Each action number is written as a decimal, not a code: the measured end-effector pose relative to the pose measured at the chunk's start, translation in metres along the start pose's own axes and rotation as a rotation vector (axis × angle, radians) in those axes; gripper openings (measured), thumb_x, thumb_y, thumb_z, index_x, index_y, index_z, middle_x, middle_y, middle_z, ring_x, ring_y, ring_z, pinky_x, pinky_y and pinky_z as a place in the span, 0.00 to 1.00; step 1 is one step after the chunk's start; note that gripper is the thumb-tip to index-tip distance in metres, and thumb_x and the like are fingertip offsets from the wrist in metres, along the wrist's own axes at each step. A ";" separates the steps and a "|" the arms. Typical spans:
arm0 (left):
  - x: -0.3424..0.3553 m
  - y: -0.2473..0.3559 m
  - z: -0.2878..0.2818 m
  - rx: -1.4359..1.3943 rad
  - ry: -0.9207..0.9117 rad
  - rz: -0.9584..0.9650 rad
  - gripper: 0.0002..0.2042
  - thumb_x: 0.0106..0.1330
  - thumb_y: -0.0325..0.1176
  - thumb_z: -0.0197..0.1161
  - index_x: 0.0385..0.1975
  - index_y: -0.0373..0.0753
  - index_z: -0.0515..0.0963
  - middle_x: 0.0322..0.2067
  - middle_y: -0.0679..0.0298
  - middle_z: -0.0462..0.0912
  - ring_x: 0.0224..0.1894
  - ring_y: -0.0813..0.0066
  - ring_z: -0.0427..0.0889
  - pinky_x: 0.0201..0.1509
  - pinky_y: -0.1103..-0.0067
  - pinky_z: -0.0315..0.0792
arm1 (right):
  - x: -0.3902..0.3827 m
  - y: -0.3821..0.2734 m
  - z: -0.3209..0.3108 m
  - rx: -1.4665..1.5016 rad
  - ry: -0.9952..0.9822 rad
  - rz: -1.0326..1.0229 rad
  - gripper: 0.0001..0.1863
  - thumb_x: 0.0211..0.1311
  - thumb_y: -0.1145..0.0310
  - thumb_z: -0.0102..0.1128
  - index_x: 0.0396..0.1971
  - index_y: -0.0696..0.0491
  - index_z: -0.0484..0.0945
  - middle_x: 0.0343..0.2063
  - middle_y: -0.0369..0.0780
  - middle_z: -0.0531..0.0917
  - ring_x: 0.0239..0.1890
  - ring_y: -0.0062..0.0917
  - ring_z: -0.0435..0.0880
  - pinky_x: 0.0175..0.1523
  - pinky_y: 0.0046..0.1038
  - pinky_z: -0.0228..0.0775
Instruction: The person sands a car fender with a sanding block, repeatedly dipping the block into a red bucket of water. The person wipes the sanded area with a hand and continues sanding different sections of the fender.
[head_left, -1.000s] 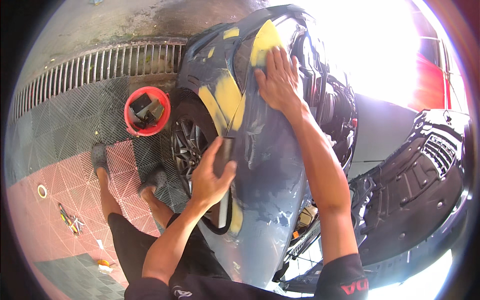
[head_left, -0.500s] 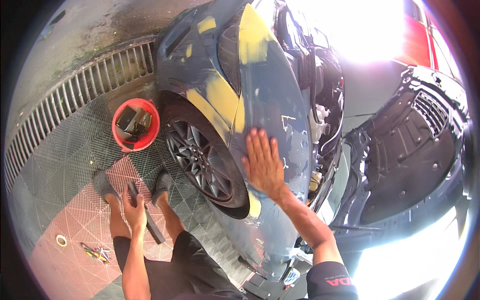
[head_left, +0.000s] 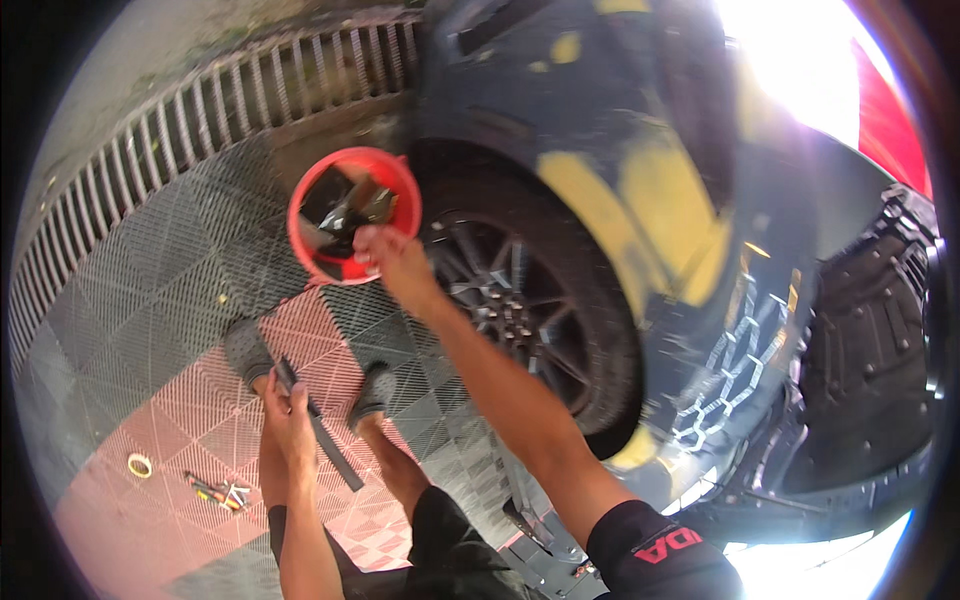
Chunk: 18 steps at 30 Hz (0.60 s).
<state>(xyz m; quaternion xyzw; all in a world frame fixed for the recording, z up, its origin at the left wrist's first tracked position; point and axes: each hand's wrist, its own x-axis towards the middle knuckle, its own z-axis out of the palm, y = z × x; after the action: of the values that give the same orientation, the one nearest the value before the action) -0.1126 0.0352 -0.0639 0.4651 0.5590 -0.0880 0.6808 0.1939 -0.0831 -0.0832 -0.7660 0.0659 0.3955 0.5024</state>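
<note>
My left hand (head_left: 291, 422) is closed around a long, narrow dark bar that looks like a sanding block (head_left: 337, 452), held low above the floor between my feet. My right hand (head_left: 392, 265) reaches to the near right rim of a red bucket (head_left: 412, 215). Its fingers are bent and blurred, and whether they grip anything is unclear. Inside the bucket lie several dark, wet-looking flat pieces (head_left: 335, 205). The car's grey-blue front fender (head_left: 590, 120), patched with yellow filler (head_left: 668, 215), stands to the right, above the wheel (head_left: 520, 310).
A metal drain grate (head_left: 190, 140) curves along the far left. On the red and grey floor tiles (head_left: 150, 440) lie a tape roll (head_left: 139, 465) and some small hand tools (head_left: 215, 492). A dark car hood (head_left: 870, 370) stands at the right.
My right hand has left the fender and moved left to the bucket. The view has shifted left, toward the bucket. My left hand keeps the sanding block.
</note>
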 end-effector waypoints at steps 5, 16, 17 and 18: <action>0.017 0.028 0.007 -0.071 0.025 -0.036 0.33 0.82 0.33 0.66 0.82 0.31 0.62 0.48 0.65 0.80 0.46 0.79 0.76 0.54 0.78 0.72 | 0.125 0.033 0.037 0.590 0.034 0.360 0.17 0.86 0.60 0.52 0.57 0.59 0.79 0.54 0.50 0.88 0.53 0.42 0.91 0.62 0.47 0.87; 0.028 0.016 -0.012 -0.115 -0.041 0.004 0.35 0.80 0.31 0.69 0.82 0.33 0.61 0.45 0.66 0.84 0.40 0.82 0.80 0.45 0.83 0.75 | 0.242 0.141 0.079 0.901 0.169 0.338 0.12 0.84 0.56 0.56 0.44 0.49 0.80 0.45 0.44 0.85 0.46 0.35 0.86 0.54 0.44 0.84; 0.027 0.018 -0.012 -0.109 -0.041 -0.019 0.35 0.80 0.30 0.69 0.83 0.33 0.60 0.45 0.65 0.84 0.41 0.82 0.80 0.46 0.82 0.75 | 0.236 0.141 0.075 0.938 0.116 0.315 0.13 0.84 0.55 0.56 0.40 0.47 0.79 0.40 0.41 0.84 0.41 0.32 0.85 0.50 0.41 0.83; 0.024 0.020 -0.008 -0.109 -0.052 -0.046 0.35 0.80 0.30 0.68 0.83 0.34 0.60 0.46 0.65 0.84 0.41 0.82 0.81 0.47 0.82 0.76 | 0.226 0.137 0.061 0.963 0.072 0.289 0.15 0.85 0.53 0.57 0.37 0.46 0.79 0.34 0.39 0.83 0.36 0.30 0.84 0.45 0.38 0.83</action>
<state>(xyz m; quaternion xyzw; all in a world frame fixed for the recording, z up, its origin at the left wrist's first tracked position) -0.0969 0.0619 -0.0729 0.4118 0.5557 -0.0852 0.7172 0.2457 -0.0322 -0.3443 -0.4434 0.3638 0.3590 0.7363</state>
